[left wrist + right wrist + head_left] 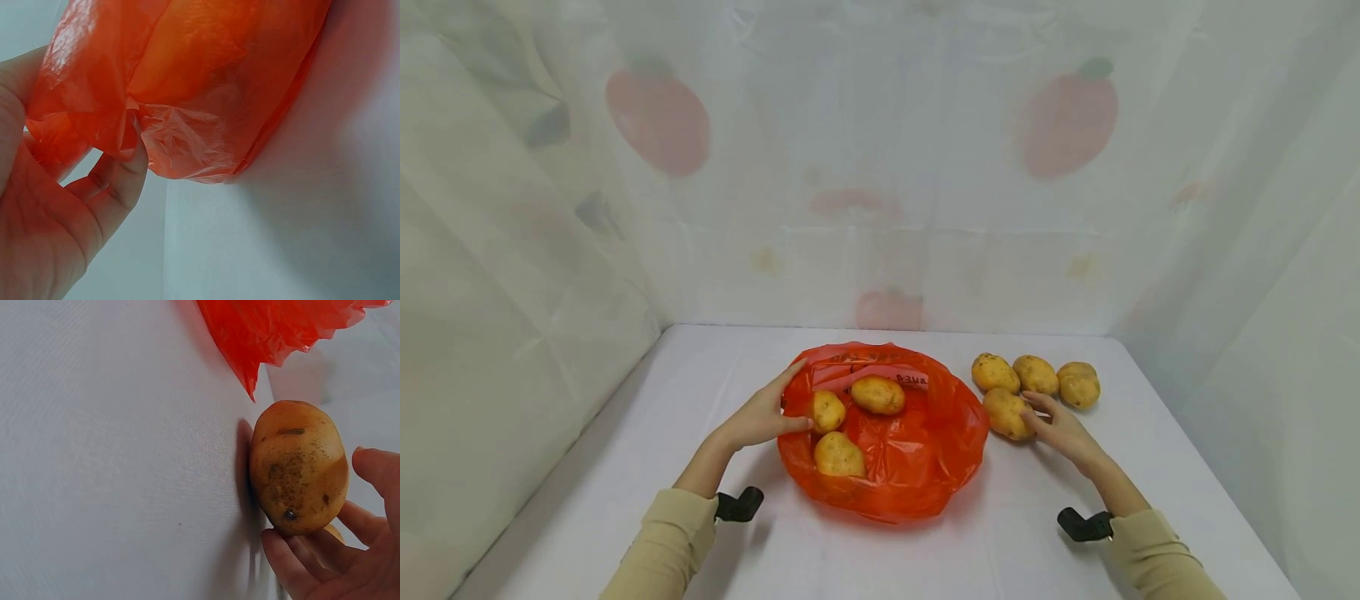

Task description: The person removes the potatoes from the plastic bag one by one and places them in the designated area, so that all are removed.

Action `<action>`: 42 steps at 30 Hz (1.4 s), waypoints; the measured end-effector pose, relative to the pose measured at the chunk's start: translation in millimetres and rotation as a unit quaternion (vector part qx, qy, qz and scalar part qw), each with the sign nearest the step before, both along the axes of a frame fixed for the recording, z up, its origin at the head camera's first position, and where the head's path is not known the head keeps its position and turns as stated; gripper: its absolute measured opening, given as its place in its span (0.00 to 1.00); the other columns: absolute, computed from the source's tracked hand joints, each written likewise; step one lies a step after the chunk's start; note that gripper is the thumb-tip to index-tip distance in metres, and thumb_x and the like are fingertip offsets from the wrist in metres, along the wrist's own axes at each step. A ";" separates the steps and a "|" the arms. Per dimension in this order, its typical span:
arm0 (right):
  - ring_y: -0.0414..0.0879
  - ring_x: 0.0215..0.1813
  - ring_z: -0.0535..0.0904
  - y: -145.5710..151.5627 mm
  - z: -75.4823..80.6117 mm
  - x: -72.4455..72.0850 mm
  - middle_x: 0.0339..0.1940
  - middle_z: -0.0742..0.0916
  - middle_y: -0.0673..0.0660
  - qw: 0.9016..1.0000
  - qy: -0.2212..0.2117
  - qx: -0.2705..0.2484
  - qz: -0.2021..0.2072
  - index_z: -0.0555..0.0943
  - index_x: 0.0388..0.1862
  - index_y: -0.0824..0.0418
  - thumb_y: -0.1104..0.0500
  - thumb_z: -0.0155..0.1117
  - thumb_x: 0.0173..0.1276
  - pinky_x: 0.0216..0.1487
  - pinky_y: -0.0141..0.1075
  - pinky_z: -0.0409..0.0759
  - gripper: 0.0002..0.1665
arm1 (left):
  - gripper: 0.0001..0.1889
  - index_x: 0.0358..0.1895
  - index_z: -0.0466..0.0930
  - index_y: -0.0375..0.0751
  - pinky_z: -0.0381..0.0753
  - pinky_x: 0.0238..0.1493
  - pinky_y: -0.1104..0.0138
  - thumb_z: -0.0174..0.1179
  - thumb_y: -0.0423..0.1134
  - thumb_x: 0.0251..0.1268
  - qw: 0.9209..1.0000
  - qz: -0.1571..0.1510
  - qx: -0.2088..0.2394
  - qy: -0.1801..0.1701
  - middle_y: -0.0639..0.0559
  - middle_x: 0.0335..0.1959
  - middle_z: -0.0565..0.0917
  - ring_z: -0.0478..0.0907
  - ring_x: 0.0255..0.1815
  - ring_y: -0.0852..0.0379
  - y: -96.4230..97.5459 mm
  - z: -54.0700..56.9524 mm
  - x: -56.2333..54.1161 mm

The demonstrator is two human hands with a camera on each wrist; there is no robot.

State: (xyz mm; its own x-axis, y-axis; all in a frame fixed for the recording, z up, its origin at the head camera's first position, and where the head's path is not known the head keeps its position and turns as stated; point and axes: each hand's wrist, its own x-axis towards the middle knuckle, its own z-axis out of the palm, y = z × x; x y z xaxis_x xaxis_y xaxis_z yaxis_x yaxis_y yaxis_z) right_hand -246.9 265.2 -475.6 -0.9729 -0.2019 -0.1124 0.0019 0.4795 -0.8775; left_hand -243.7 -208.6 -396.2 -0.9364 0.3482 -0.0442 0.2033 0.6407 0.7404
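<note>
Red plastic bag [887,498] is pinched at its rim by the left hand [762,418], probably keeping the mouth spread around three potatoes [877,395] beside that grip, while the right hand [1066,435], thumb clear, rests loose fingers against another potato [1003,414] outside.

A white table [722,358] is bordered by a pale back curtain [880,100] and, at the sides, by a creased left curtain [512,275] and a right curtain [1262,267]. The back curtain is printed with faded red fruits [1067,125], the upper pair topped with green, and yellowish motifs [766,261]. Everything is lit softly; blurry shadows [306,244] are cast on the table.
</note>
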 end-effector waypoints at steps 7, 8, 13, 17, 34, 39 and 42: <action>0.67 0.62 0.66 1.2 3.5 1.4 0.66 0.66 0.71 0.999 0.031 0.018 0.002 0.58 0.69 0.65 0.44 0.51 0.69 0.57 0.52 0.73 0.38 | 0.48 0.73 0.44 0.49 0.70 0.57 0.46 0.66 0.38 0.53 1.000 -0.002 -0.007 0.015 0.40 0.70 0.56 0.60 0.66 0.38 3.4 3.4 3.3; 0.67 0.62 0.67 1.6 3.7 1.4 0.66 0.67 0.71 0.999 0.034 0.020 0.002 0.58 0.69 0.65 0.44 0.51 0.69 0.56 0.51 0.73 0.37 | 0.48 0.73 0.44 0.48 0.70 0.56 0.46 0.66 0.37 0.53 1.000 -0.002 -0.006 0.016 0.39 0.70 0.56 0.60 0.66 0.38 5.3 6.2 5.4; 0.66 0.62 0.67 2.3 6.2 2.1 0.66 0.67 0.69 0.999 0.033 0.024 0.000 0.59 0.68 0.64 0.45 0.52 0.69 0.56 0.51 0.74 0.37 | 0.47 0.73 0.44 0.40 0.69 0.56 0.44 0.65 0.33 0.53 1.000 -0.009 0.003 0.016 0.34 0.69 0.56 0.60 0.65 0.35 12.5 21.4 15.3; 0.66 0.62 0.67 1.2 8.0 2.5 0.66 0.67 0.70 0.999 0.039 0.031 0.003 0.60 0.68 0.64 0.45 0.53 0.69 0.56 0.51 0.74 0.36 | 0.47 0.73 0.44 0.43 0.71 0.56 0.45 0.65 0.35 0.53 1.000 -0.007 -0.002 0.017 0.36 0.70 0.56 0.60 0.65 0.36 9.0 14.4 11.3; 0.63 0.58 0.72 -5.9 17.1 0.5 0.60 0.74 0.67 0.984 0.174 0.035 -0.024 0.67 0.61 0.69 0.56 0.55 0.69 0.55 0.55 0.73 0.27 | 0.49 0.73 0.43 0.51 0.71 0.56 0.47 0.67 0.40 0.52 1.000 -0.004 -0.007 0.013 0.41 0.70 0.56 0.61 0.66 0.39 -0.3 0.1 1.6; 0.61 0.57 0.74 -12.9 29.6 3.6 0.58 0.76 0.65 0.978 0.208 0.016 -0.025 0.69 0.59 0.68 0.59 0.57 0.67 0.54 0.52 0.74 0.24 | 0.48 0.73 0.44 0.50 0.71 0.56 0.46 0.67 0.39 0.52 1.000 -0.003 -0.002 0.015 0.41 0.70 0.56 0.60 0.66 0.38 0.3 0.0 2.7; 0.59 0.56 0.75 -18.8 39.2 7.6 0.58 0.77 0.64 0.974 0.226 0.006 -0.022 0.70 0.59 0.67 0.59 0.58 0.67 0.53 0.50 0.75 0.24 | 0.48 0.73 0.44 0.47 0.69 0.57 0.45 0.66 0.37 0.53 1.000 -0.002 0.000 0.013 0.39 0.70 0.56 0.59 0.66 0.37 4.8 6.8 7.8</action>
State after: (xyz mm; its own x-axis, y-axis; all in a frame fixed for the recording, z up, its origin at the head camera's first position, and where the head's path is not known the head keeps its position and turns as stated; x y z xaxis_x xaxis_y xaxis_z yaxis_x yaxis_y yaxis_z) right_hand -239.3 246.4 -436.4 -0.9312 -0.1605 0.3272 -0.3627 0.4979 -0.7878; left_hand -235.9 -203.8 -389.4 -0.9359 0.3517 -0.0207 0.2243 0.6399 0.7350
